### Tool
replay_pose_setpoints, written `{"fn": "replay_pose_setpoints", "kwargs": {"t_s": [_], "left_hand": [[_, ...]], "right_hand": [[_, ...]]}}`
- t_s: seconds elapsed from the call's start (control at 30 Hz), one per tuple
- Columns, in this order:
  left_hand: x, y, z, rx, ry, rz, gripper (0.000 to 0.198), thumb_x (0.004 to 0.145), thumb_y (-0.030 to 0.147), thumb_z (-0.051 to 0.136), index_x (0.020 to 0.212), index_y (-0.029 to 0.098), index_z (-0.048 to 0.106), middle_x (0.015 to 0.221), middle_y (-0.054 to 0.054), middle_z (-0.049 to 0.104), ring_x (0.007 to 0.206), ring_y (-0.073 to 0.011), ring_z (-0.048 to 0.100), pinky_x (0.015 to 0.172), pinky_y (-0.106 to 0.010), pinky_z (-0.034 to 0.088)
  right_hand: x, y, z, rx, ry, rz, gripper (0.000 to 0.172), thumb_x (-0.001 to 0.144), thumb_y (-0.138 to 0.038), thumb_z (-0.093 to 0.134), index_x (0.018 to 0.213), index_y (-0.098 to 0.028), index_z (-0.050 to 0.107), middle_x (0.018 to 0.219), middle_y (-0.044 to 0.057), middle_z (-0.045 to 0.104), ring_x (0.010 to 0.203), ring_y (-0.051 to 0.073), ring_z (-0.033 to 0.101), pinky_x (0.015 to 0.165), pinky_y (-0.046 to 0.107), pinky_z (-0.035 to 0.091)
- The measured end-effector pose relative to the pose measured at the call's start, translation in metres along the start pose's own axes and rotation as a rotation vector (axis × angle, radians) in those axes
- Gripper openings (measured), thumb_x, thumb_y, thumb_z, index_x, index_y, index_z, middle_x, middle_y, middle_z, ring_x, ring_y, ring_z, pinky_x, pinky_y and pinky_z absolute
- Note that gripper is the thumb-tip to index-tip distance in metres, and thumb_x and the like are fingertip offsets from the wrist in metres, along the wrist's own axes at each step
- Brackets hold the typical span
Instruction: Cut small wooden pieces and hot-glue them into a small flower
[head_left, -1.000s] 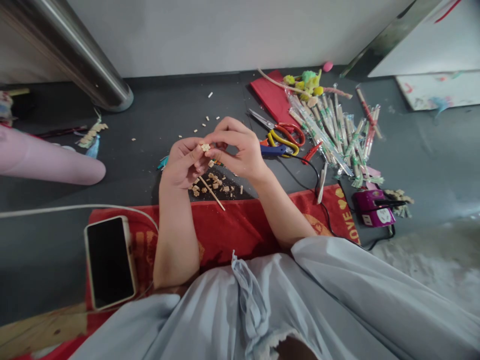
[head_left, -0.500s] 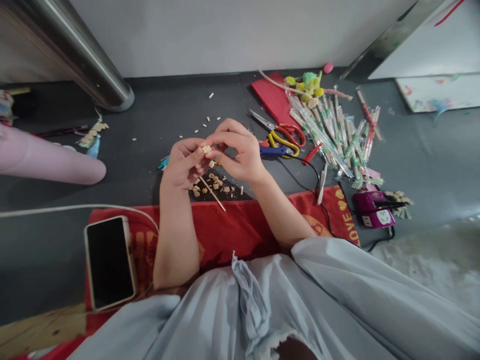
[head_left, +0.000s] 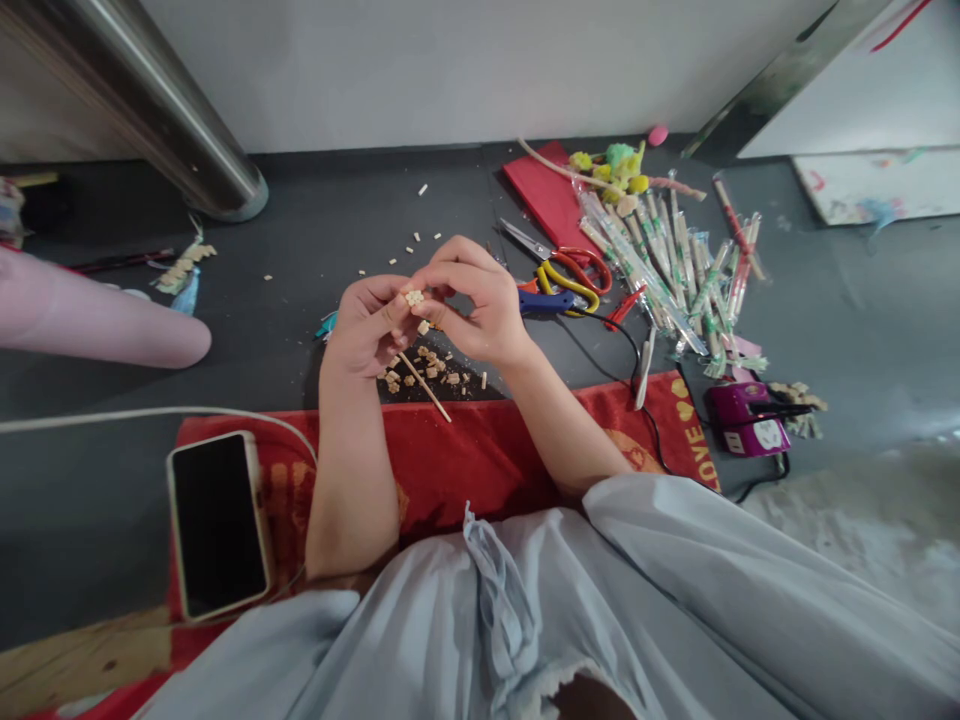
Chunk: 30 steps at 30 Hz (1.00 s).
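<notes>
A small pale flower-shaped cluster of short stick pieces (head_left: 414, 299) is pinched between both hands' fingertips. My left hand (head_left: 367, 325) is closed on it from the left with thumb and forefinger. From the right, my right hand (head_left: 476, 305) grips it the same way, its other fingers curled. Another pale piece (head_left: 424, 327) shows just under the fingertips; whether it is held I cannot tell. Below the hands lie several small flower-shaped pieces and crumbs (head_left: 452, 379). A thin wooden stick (head_left: 426, 387) slants beside them, its upper end near my left hand.
Scissors with red handles (head_left: 585, 268) and a blue-handled tool (head_left: 547, 302) lie right of my hands. Beyond them is a heap of wrapped sticks (head_left: 679, 265). A purple power adapter (head_left: 748, 418) sits at right. A phone (head_left: 221, 525) rests on the red towel (head_left: 465, 460).
</notes>
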<state>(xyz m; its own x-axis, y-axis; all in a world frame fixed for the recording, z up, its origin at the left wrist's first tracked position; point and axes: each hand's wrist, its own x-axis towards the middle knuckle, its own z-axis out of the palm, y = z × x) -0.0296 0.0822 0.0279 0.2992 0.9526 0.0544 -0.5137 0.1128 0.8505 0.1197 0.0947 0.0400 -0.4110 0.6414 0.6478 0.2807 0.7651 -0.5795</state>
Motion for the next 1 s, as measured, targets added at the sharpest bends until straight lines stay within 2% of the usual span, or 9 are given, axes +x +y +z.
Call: {"fn": "replay_pose_setpoints", "kwargs": {"t_s": [0.5,0.83,1.0], "left_hand": [[0.0001,-0.0005,-0.0005,-0.044,-0.028,0.038,0.031,0.062,0.043,0.081,0.065,0.015,0.067,0.038,0.008,0.037,0.029,-0.0003,0.029,0.028,-0.013,0.019],[0.0018,0.0007,0.0029,-0.087,0.040,-0.015,0.032,0.062,0.043,0.081,0.064,0.016,0.064,0.042,0.008,0.036,0.032,-0.0018,0.035,0.027,-0.013,0.021],[0.0015,-0.0003,0.0034,-0.075,0.061,-0.003,0.033,0.060,0.044,0.082,0.064,0.016,0.064,0.043,0.008,0.038,0.032,-0.0020,0.034,0.026,-0.014,0.020]], "right_hand": [[0.0008,0.0004,0.0011,0.008,0.018,-0.015,0.030,0.094,-0.043,0.046,0.096,-0.017,0.061,0.087,0.001,0.053,0.083,0.011,0.054,0.079,0.033,0.050],[-0.0018,0.0067,0.0014,-0.038,-0.015,-0.004,0.029,0.094,-0.039,0.045,0.109,-0.019,0.061,0.096,0.002,0.051,0.085,0.012,0.053,0.078,0.031,0.048],[-0.0011,0.0077,0.0007,-0.023,0.015,0.013,0.032,0.093,-0.044,0.047,0.104,-0.018,0.062,0.090,0.001,0.050,0.080,0.010,0.052,0.075,0.030,0.049]]}}
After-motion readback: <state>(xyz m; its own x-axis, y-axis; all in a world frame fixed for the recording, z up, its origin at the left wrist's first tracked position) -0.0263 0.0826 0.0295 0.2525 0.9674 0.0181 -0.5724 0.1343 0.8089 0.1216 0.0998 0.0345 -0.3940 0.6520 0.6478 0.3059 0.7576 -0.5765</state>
